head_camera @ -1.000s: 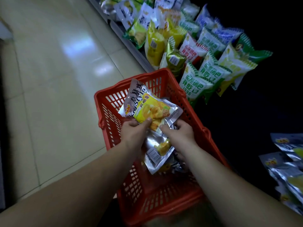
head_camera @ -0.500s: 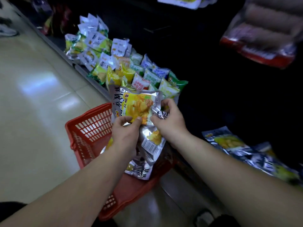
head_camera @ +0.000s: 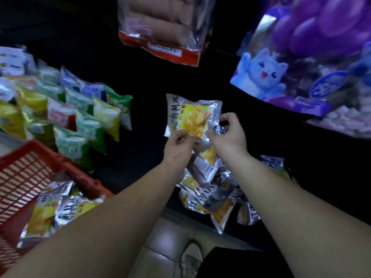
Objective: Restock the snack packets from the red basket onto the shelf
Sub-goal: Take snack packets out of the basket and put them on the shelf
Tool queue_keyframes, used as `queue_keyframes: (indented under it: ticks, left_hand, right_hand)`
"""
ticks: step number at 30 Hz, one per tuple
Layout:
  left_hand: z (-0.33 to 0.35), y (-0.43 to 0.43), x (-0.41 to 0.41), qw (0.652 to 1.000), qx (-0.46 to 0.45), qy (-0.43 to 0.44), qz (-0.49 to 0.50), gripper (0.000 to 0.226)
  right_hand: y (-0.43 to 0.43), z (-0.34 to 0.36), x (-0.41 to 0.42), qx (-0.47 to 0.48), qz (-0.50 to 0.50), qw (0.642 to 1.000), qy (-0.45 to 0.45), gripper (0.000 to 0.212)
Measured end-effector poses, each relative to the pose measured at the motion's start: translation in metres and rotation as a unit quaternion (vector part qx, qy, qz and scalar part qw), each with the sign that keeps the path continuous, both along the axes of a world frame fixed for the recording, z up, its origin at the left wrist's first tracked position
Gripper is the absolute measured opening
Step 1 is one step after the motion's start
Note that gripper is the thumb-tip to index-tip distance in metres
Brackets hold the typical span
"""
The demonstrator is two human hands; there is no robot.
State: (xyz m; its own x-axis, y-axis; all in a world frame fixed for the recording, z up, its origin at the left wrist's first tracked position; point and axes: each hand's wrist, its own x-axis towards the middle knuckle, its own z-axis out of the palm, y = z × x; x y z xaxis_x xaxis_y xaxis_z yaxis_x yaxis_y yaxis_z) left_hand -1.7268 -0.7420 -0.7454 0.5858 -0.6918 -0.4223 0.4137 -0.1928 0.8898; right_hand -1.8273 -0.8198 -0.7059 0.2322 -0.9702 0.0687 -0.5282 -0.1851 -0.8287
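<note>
Both hands hold a small stack of silver-and-yellow snack packets [head_camera: 191, 117] over the dark low shelf [head_camera: 144, 157]. My left hand [head_camera: 178, 147] pinches the lower left edge of the top packet. My right hand [head_camera: 228, 135] grips the stack's right side. More of the same packets [head_camera: 208, 195] lie in a loose pile on the shelf just below the hands. The red basket [head_camera: 30, 169] sits at the lower left with a few silver-and-yellow packets [head_camera: 52, 209] inside.
Rows of green, yellow and red snack bags [head_camera: 76, 121] stand on the shelf to the left. A red-trimmed bag [head_camera: 162, 29] and a purple bag with a blue cat [head_camera: 301, 63] hang above. A shoe [head_camera: 190, 257] shows on the tiled floor below.
Both hands have lifted the packets out of the basket and carried them right, over the shelf. The view has swung right, so the basket now sits at the lower left.
</note>
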Motion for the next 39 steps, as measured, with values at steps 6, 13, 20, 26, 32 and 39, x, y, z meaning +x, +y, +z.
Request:
queue_keyframes:
  ticks: [6,13,20,26,32,39]
  left_hand:
    - [-0.049,0.010,-0.034,0.973,0.103,0.001,-0.206,0.063]
    - [-0.076,0.038,-0.041,0.971,0.097,0.001,-0.217,0.052]
    - [-0.084,0.132,0.033,0.984,0.117,-0.114,-0.067,0.026]
    - [-0.124,0.251,0.114,0.950,0.266,-0.158,0.046,0.024]
    - [-0.163,0.318,0.157,0.919,0.371,-0.137,0.006,0.022]
    - [-0.215,0.314,0.247,0.886,0.439,-0.147,0.032,0.048]
  right_hand:
    - [-0.023,-0.047,-0.065,0.176,-0.087,0.911,0.363,0.090]
    - [-0.004,-0.061,-0.047,0.135,0.074,0.895,0.419,0.039]
    - [0.070,-0.045,0.027,0.058,0.285,0.888,0.355,0.022]
    - [0.176,-0.088,0.127,0.065,0.431,0.845,0.309,0.020]
    - [0.257,-0.184,0.208,0.201,0.449,0.819,0.294,0.030]
    - [0.248,-0.257,0.242,0.184,0.414,0.817,0.356,0.071]
